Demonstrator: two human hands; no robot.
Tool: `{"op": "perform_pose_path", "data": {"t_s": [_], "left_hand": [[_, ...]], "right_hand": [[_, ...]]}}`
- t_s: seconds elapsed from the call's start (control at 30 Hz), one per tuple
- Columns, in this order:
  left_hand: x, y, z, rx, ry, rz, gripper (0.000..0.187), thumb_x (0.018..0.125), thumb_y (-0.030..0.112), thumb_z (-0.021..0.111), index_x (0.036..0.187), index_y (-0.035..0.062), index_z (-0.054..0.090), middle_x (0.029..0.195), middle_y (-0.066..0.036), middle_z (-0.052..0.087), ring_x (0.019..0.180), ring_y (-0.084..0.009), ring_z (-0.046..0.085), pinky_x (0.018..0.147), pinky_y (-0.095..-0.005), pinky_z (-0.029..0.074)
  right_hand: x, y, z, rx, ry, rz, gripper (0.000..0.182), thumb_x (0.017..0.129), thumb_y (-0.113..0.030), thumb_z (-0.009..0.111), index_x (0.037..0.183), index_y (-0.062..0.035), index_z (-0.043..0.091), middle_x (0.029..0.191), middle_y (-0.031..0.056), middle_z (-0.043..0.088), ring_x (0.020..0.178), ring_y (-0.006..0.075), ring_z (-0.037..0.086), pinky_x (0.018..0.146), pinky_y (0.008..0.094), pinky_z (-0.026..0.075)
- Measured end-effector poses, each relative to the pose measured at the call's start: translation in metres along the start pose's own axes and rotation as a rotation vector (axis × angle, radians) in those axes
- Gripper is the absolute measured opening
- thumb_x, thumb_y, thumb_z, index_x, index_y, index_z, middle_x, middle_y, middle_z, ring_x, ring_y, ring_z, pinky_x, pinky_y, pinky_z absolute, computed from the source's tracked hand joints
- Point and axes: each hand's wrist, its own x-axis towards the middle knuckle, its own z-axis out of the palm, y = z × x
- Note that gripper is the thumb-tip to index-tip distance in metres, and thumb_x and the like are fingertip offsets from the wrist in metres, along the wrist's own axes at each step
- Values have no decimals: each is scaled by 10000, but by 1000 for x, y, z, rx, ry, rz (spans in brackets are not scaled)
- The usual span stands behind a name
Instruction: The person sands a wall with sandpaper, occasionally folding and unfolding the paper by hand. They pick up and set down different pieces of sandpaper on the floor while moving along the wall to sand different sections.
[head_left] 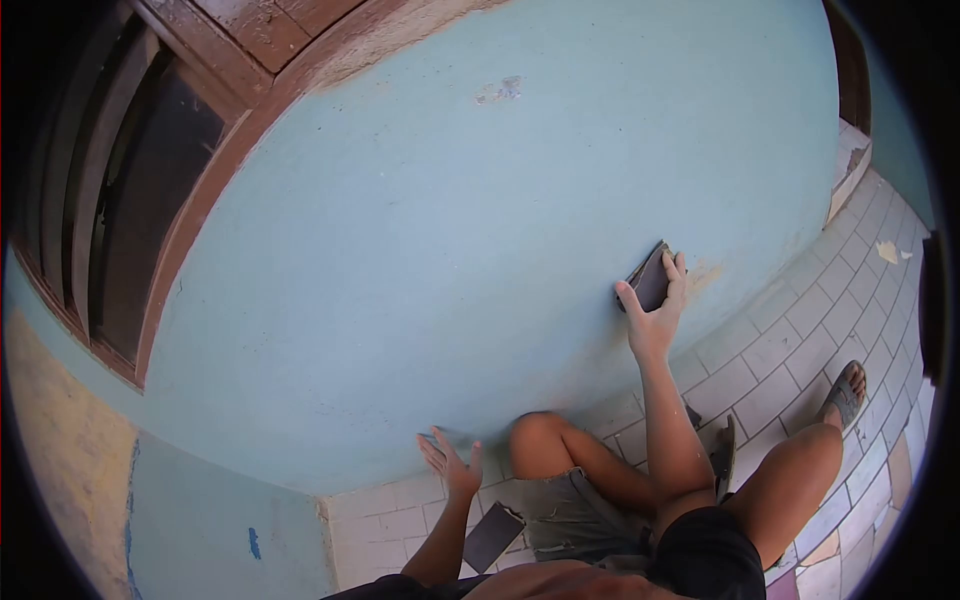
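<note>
My right hand [660, 305] is closed around a dark sanding pad [651, 285], thumb on one side and fingers on the other, with the pad against the light blue wall [430, 250]. Near the wall's lower edge, my left hand [450, 463] has its fingers spread and holds nothing. Below it a dark flat sheet [493, 537] lies on the tiled floor [390, 522]. Brownish smudges mark the wall just right of the pad.
A brown-framed window [190, 230] with slats is at the upper left. My bent legs and a sandalled foot [846, 395] are at the lower right. A dark object [724, 455] lies between my legs. A doorway edge [851, 70] stands at the upper right.
</note>
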Motion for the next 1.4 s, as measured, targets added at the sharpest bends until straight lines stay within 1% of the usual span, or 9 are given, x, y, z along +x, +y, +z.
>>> {"op": "perform_pose_path", "data": {"t_s": [0.13,0.27,0.33,0.43,0.57,0.8,0.93,1.1,1.4], "left_hand": [[-60,-61,66,45,-492,-940,1271,823,621,750,1639,156,-106,1675,-256,-174,1551,-473,-88,1238,-596,56],[-123,-81,98,54,-726,-1244,1269,816,621,756,1639,176,-101,1675,-252,-179,1551,-468,-94,1234,-605,54],[-142,-84,98,54,-747,-1278,1267,813,621,759,1639,186,-98,1676,-249,-181,1552,-465,-97,1232,-609,53],[-160,-84,97,60,-748,-1278,1266,807,621,763,1639,201,-94,1676,-246,-185,1553,-461,-102,1229,-615,52],[-168,-68,101,63,-736,-1261,1264,800,621,768,1640,221,-88,1677,-242,-189,1554,-456,-108,1225,-624,50],[-168,-38,106,83,-707,-1242,1262,788,622,778,1640,257,-79,1678,-234,-198,1555,-447,-119,1218,-639,47],[-162,-15,103,93,-710,-1257,1261,781,622,784,1641,277,-73,1678,-230,-202,1556,-442,-125,1214,-648,45],[-152,0,98,136,-693,-1238,1261,773,622,790,1641,302,-66,1679,-225,-208,1557,-436,-132,1209,-659,43],[-144,22,62,318,-525,-1278,1262,757,622,803,1642,347,-54,1680,-215,-219,1559,-425,-146,1200,-678,39]], "right_hand": [[6,4,-10,-34,-58,-16,840,752,-195,830,1487,-62,444,1660,173,259,1475,375,263,1186,482,299],[14,4,-16,-28,-108,-60,838,754,-170,817,1490,-48,435,1660,195,240,1472,351,300,1178,462,323],[17,-2,-22,-54,-87,-80,831,756,-159,810,1488,-44,435,1663,199,232,1467,340,321,1163,455,352],[33,-40,-26,529,-164,163,697,806,-84,714,1453,-36,456,1361,116,541,1155,224,589,981,361,505],[68,-97,-26,921,-215,151,591,829,-146,683,1395,-74,525,1077,15,557,960,148,547,798,299,454],[100,-127,-15,1766,-697,270,832,820,-481,808,1493,-119,478,1499,148,487,1088,268,567,849,352,477],[130,-124,-14,1632,-889,145,942,769,-638,804,1500,-144,474,1527,154,436,1099,300,552,867,369,471],[156,-148,-36,1392,-854,213,767,823,-335,776,1478,-66,480,1478,95,506,1057,257,595,866,361,453],[264,-137,-119,1325,-977,210,817,775,-319,717,1506,-60,457,1523,177,412,1132,284,524,899,353,441]]}}
